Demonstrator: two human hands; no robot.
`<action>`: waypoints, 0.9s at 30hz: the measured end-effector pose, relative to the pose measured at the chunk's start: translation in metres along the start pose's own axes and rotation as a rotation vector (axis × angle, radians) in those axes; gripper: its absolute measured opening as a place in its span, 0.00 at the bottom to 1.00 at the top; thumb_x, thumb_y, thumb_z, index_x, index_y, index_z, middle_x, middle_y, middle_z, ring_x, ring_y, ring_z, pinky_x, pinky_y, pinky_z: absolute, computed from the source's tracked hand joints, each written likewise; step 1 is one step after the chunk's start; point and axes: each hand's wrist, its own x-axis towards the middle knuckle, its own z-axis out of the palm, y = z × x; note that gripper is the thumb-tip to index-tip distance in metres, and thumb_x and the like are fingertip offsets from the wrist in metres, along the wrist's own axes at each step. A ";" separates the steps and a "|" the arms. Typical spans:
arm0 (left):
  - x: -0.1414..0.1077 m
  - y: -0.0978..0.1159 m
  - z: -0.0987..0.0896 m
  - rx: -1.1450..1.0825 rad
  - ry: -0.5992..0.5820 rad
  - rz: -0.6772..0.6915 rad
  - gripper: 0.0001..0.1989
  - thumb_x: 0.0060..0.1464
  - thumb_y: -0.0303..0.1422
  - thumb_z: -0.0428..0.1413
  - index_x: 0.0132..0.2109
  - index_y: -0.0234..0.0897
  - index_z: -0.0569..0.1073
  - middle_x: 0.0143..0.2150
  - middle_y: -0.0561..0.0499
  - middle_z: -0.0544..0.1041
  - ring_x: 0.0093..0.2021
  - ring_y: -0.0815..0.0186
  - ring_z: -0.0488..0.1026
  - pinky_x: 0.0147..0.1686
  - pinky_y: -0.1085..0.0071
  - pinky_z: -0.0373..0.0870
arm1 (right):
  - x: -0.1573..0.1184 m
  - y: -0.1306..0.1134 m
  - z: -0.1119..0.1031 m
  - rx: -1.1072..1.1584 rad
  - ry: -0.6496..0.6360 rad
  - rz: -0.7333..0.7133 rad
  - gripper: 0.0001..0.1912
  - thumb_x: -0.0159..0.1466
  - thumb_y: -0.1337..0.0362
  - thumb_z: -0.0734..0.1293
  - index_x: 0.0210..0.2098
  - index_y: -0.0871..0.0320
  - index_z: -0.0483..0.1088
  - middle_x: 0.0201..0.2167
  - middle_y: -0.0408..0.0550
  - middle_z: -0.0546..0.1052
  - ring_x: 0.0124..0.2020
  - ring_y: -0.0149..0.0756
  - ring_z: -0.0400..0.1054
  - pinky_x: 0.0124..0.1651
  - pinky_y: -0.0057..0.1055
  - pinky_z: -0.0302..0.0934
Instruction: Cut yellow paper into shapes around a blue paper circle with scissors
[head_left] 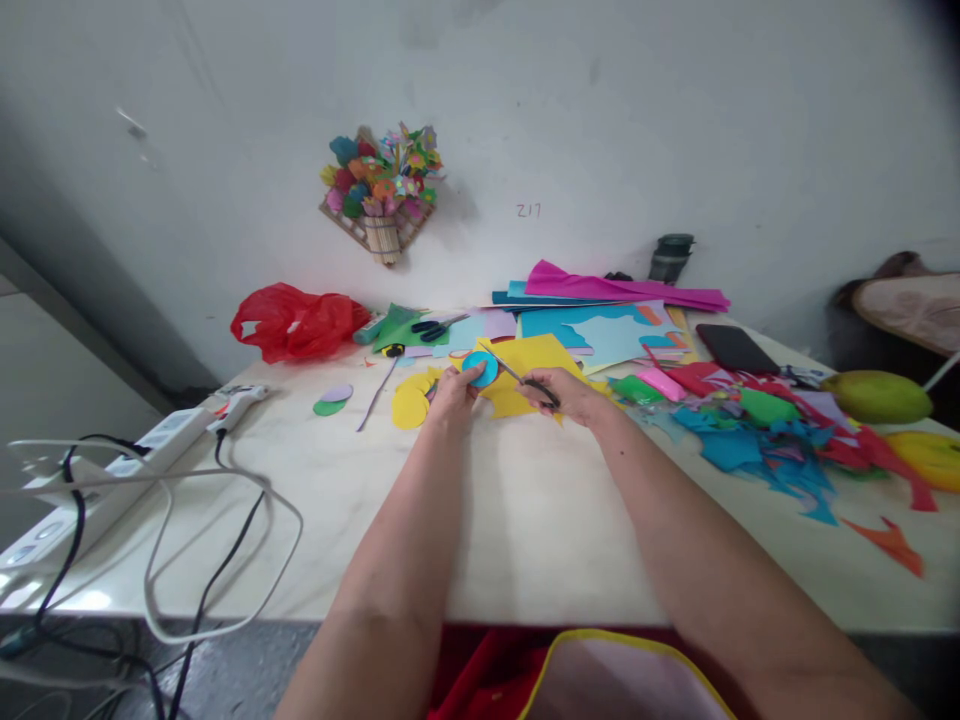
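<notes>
My left hand pinches a round blue disc, its thumb resting on the disc's face. A yellow sheet lies beside and under the disc; whether my left fingers grip the sheet too is hidden. My right hand is closed around the dark handles of a pair of scissors, whose blades point up and left to the disc's right edge. Several yellow paper circles lie overlapping just left of my left hand. Farther left, a purple circle partly covers a green one.
A second pair of scissors lies behind, near a red plastic bag. Coloured sheets are stacked at the back. Paper scraps and a black phone-like slab lie right. A power strip with loose cables sits left.
</notes>
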 end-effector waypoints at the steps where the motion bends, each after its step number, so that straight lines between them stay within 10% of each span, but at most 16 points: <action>1: 0.000 0.000 -0.001 -0.003 -0.001 -0.003 0.16 0.37 0.27 0.74 0.34 0.33 0.79 0.34 0.46 0.85 0.37 0.58 0.84 0.53 0.60 0.78 | 0.000 0.000 0.000 -0.001 -0.001 -0.001 0.17 0.50 0.56 0.77 0.23 0.57 0.68 0.16 0.37 0.64 0.18 0.25 0.52 0.20 0.26 0.47; 27: 0.000 0.005 -0.006 -0.011 -0.023 -0.063 0.16 0.38 0.24 0.74 0.35 0.34 0.78 0.34 0.46 0.85 0.46 0.50 0.85 0.55 0.57 0.79 | -0.001 -0.003 -0.001 0.021 -0.012 0.036 0.12 0.54 0.61 0.75 0.24 0.58 0.69 0.15 0.37 0.63 0.16 0.24 0.50 0.19 0.26 0.47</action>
